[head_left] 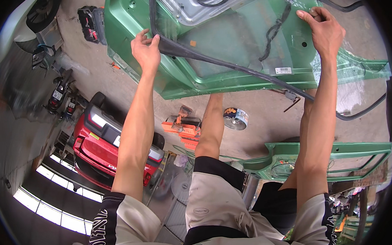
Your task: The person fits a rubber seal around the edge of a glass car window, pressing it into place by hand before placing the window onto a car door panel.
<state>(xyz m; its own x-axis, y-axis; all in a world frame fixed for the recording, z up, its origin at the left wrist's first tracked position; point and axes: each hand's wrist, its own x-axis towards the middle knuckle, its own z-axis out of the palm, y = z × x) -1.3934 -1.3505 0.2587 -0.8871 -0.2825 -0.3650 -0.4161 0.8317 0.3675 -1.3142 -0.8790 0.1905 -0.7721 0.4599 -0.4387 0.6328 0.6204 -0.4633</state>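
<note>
A green car door (157,80) lies in front of me, with a grey inner panel (208,8) at its far side. A black rubber seal strip (228,64) runs slantwise across it. My left hand (146,49) is at the door's left part, thumb against the bend of the strip, fingers loosely bent and apart. Over the right part hovers or rests my right hand (327,29), thumb stretched left and the other fingers bent. Clear plastic film (351,85) shows beside my right forearm. A dark wiring harness (271,34) lies between the hands.
Below the door are an orange tool case (185,131) and a round tin (236,118). Another green door (339,148) lies lower right. A red car (95,150) stands at left. An opened dark tool case (92,24) sits upper left.
</note>
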